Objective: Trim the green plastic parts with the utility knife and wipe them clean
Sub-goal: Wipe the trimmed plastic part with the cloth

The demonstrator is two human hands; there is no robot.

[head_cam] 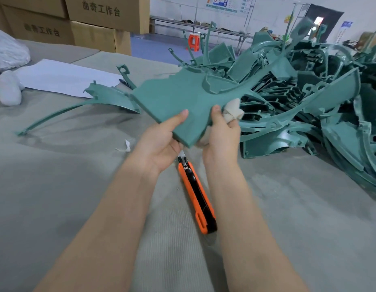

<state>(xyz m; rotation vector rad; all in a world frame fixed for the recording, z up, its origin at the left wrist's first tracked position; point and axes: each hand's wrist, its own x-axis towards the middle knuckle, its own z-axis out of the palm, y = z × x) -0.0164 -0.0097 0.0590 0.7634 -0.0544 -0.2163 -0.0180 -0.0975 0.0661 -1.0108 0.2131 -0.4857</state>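
Head view, centre frame: I see the left hand (161,142) pinching the part (183,98) at its near edge, thumb on top, the right hand (222,133) clutching part and rag (232,111) together, while the knife (196,192) lies just below, blade out, where I judge a lowered wrist could get cut.

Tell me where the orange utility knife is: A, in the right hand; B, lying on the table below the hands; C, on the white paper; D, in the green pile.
B: the utility knife lies on the table between the forearms, while the left hand and right hand both hold the green part.
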